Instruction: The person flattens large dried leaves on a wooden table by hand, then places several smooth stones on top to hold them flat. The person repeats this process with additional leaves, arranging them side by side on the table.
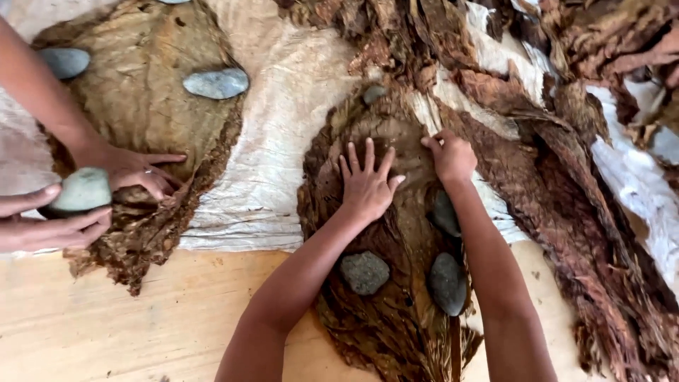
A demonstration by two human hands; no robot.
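My left hand (367, 182) lies flat with fingers spread on a stack of flattened brown dried leaves (385, 141). My right hand (450, 155) is just to its right, fingers curled and pinching the edge of the top leaf. Three grey stones rest on the same stack nearer me: one (364, 272) under my left forearm, one (448, 283) and one (445, 212) beside my right forearm. A small stone (373, 93) sits at the stack's far end.
At left another person's hands (134, 170) press a second leaf stack (141, 106) weighted with stones (216, 83); one hand (53, 226) holds a pale stone (81, 191). A loose heap of dried leaves (566, 177) fills the right. White cloth (283, 106) covers the wooden floor (141, 318).
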